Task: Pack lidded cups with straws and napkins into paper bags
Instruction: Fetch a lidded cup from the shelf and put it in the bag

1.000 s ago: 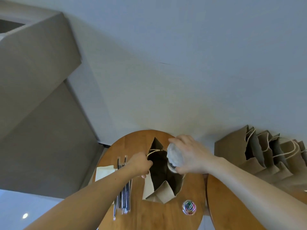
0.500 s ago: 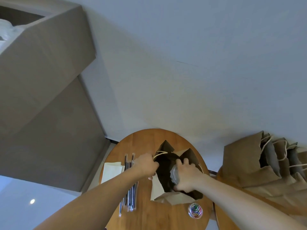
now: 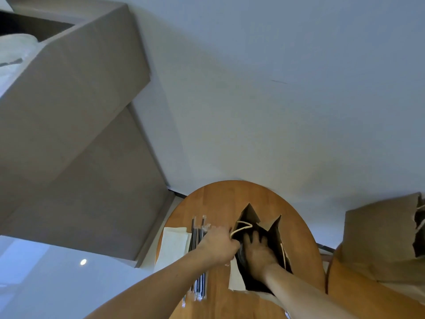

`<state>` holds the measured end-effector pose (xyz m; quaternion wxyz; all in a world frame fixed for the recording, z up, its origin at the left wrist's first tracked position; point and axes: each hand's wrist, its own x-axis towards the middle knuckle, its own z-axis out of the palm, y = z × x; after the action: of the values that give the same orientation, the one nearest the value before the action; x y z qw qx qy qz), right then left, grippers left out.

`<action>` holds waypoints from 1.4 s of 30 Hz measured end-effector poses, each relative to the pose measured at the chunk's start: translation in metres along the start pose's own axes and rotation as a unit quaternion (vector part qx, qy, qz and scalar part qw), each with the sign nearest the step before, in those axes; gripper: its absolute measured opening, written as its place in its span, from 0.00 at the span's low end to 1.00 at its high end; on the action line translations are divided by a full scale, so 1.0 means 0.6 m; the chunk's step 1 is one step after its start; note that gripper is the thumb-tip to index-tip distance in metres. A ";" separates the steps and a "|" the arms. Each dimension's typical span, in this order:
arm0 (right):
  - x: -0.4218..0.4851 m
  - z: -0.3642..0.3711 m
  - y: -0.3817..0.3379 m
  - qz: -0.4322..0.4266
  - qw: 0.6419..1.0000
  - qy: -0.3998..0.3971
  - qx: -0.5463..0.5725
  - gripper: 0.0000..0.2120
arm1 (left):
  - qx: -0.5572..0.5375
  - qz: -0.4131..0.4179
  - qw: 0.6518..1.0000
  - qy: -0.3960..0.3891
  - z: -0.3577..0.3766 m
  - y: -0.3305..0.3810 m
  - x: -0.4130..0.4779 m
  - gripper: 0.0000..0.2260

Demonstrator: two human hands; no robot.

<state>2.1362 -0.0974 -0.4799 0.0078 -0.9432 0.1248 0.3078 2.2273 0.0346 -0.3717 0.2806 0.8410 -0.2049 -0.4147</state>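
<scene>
The open paper bag (image 3: 273, 229) stood upright near the middle of the round wooden table (image 3: 220, 199). The left hand (image 3: 218, 246) was curled round its near-left rim, at the pale cord handle (image 3: 241, 226), and held the mouth open. The right hand (image 3: 258, 254) was sunk wrist-deep in the dark interior with its fingers (image 3: 249, 238) pointing downward. Whether they were clasped on anything or had come apart could not be told, and the cup itself could not be made out in the shadow. This looked like the step of seating a cup on the bag's floor. Thin kraft paper of that kind would probably be light and quick to crumple or tip, so the firmer hold would be at the folded rim beside the cord, not on the flat wall. A lidded cup would likely be light and slightly slick, with a lid that could pop under a squeeze. It would best be held round the body and set down level. Just left of the bag lay a row of wrapped straws (image 3: 197, 236), slender and apt to roll, best pinched singly near one end. Beside them sat the pale napkins (image 3: 174, 242), soft and easily lifted by a corner. More brown bags (image 3: 377, 238) stood on a second table (image 3: 340, 293) to the right, well apart.
</scene>
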 end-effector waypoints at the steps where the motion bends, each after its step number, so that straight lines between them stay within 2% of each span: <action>1: 0.003 0.008 -0.002 -0.005 1.000 0.000 -0.013 0.36 | 0.001 -0.003 1.000 0.001 -0.001 0.001 -0.001 0.02; 3: 0.005 0.018 -0.003 -0.014 0.999 0.021 -0.031 0.34 | 0.001 -0.008 1.000 0.003 0.000 0.000 -0.001 0.04; 7: 0.017 0.030 -0.007 -0.031 0.999 0.015 -0.027 0.43 | 0.020 -0.022 0.999 0.012 0.004 -0.006 -0.001 0.07; 8: 0.019 0.032 -0.008 -0.028 0.999 0.000 -0.017 0.40 | 0.021 -0.023 0.999 0.012 0.005 -0.007 -0.001 0.07; 9: 0.021 0.038 -0.009 -0.011 1.000 0.026 -0.006 0.35 | 0.020 -0.025 0.999 0.011 0.007 -0.008 -0.002 0.07; 11: 0.022 0.049 -0.011 0.011 0.999 0.025 0.027 0.32 | 0.014 -0.027 0.999 0.010 0.009 -0.008 -0.003 0.08; 16: -0.012 0.005 -0.009 0.021 0.997 -0.019 0.068 0.37 | 0.019 -0.012 1.000 0.004 0.000 -0.004 -0.009 0.07; 18: -0.031 -0.038 -0.008 0.034 0.995 -0.030 0.093 0.36 | 0.024 0.002 1.000 -0.011 -0.007 0.004 -0.015 0.07; 20: -0.059 -0.095 -0.004 0.016 0.994 -0.050 0.100 0.30 | 0.037 0.016 0.998 -0.038 -0.017 0.011 -0.020 0.11; 23: -0.107 -0.179 0.019 -0.039 0.985 -0.080 0.145 0.05 | 0.088 0.049 0.990 -0.098 -0.045 0.015 -0.023 0.22; 25: -0.135 -0.230 0.037 -0.044 0.984 -0.062 0.159 0.05 | 0.149 0.068 0.975 -0.148 -0.070 0.011 -0.019 0.34; 27: -0.151 -0.274 0.047 -0.042 0.986 0.008 0.163 0.07 | 0.196 0.068 0.965 -0.163 -0.097 0.002 -0.011 0.40; 30: -0.153 -0.316 0.032 -0.032 0.976 0.107 0.189 0.13 | 0.224 0.051 0.969 -0.096 -0.135 -0.023 -0.002 0.36; 33: -0.132 -0.333 -0.026 -0.049 0.956 0.149 0.246 0.17 | 0.188 0.045 0.981 -0.033 -0.169 -0.057 -0.004 0.25; 36: -0.085 -0.314 -0.106 -0.062 0.941 0.114 0.311 0.13 | 0.136 0.036 0.990 0.008 -0.190 -0.111 -0.010 0.12; 38: -0.048 -0.277 -0.160 -0.060 0.938 0.064 0.336 0.09 | 0.111 0.004 0.993 0.025 -0.194 -0.155 -0.011 0.09; 40: -0.009 -0.221 -0.201 -0.037 0.932 0.023 0.361 0.16 | 0.084 -0.042 0.995 0.031 -0.191 -0.199 -0.013 0.06; 42: 0.021 -0.159 -0.230 0.001 0.925 -0.012 0.381 0.19 | 0.057 -0.075 0.995 0.043 -0.183 -0.236 -0.016 0.10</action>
<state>2.2341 0.0247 -0.4185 0.3675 -0.8653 0.2336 0.2485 2.3270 0.1807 -0.4019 0.2089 0.8857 -0.1525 -0.3856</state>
